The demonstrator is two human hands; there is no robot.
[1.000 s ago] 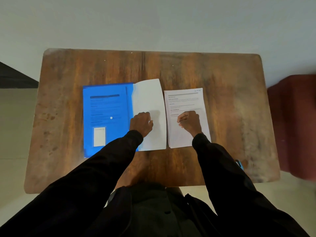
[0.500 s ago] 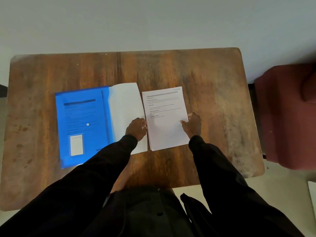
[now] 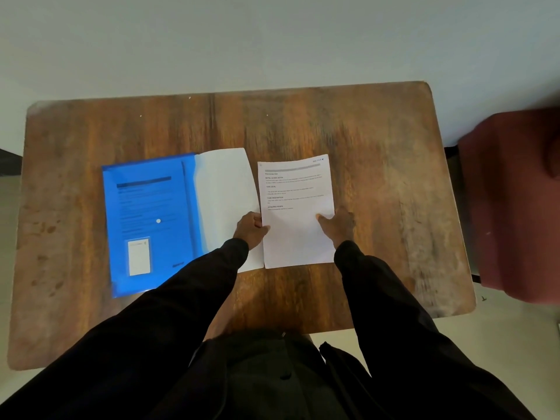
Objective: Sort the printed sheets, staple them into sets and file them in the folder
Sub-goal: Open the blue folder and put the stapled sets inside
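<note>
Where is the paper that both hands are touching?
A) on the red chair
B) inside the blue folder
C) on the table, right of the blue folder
C: the printed sheet lies flat on the wooden table, just right of the open blue folder.

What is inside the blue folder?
Through the see-through cover of the blue folder a printed page shows faintly. A blank white sheet pokes out its right side, under the left hand. How many pages lie inside is covered.
</note>
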